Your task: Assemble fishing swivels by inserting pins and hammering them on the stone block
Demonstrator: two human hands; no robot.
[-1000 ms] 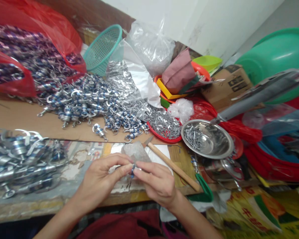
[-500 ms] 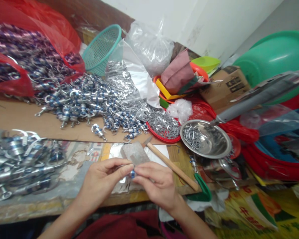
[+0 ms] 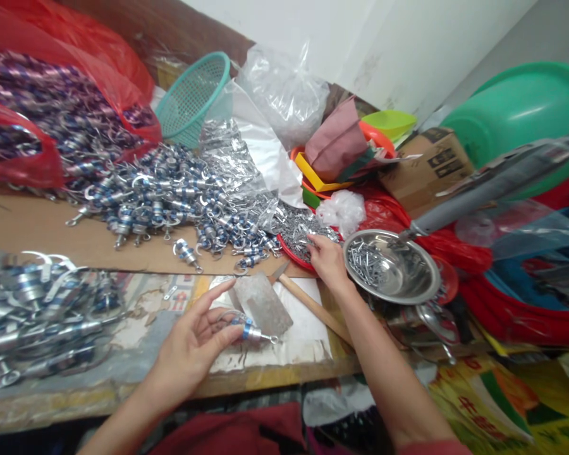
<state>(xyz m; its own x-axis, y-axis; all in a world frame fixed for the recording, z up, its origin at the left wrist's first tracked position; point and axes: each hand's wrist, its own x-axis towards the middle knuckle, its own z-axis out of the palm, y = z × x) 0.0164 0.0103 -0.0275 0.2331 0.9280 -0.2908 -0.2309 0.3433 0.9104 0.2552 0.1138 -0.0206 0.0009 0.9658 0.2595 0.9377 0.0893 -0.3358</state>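
My left hand [image 3: 194,335] is closed on a blue-and-silver metal fitting [image 3: 249,331] between thumb and fingers, its index finger stretched out. The fitting lies roughly level, with a small eye at its right end and a thin curved strip along it. Beneath and beyond it sits a grey block [image 3: 265,306] on white paper. My right hand [image 3: 328,260] reaches over the red plate [image 3: 294,254] heaped with small metal pieces [image 3: 298,232]. Its thumb and fingertips come together at the pile; what lies between them is too small to make out.
A hammer [image 3: 313,309] lies right of the block, partly behind my right forearm. Many similar fittings [image 3: 156,196] are piled on cardboard, with more at left [image 3: 38,316]. A steel bowl [image 3: 408,278] holds nails or pins [image 3: 367,260]. A teal basket [image 3: 194,95] leans behind.
My right hand has left the fitting and moved up and right to the red plate. My left hand keeps the fitting, which now shows more fully, its eye end pointing right.
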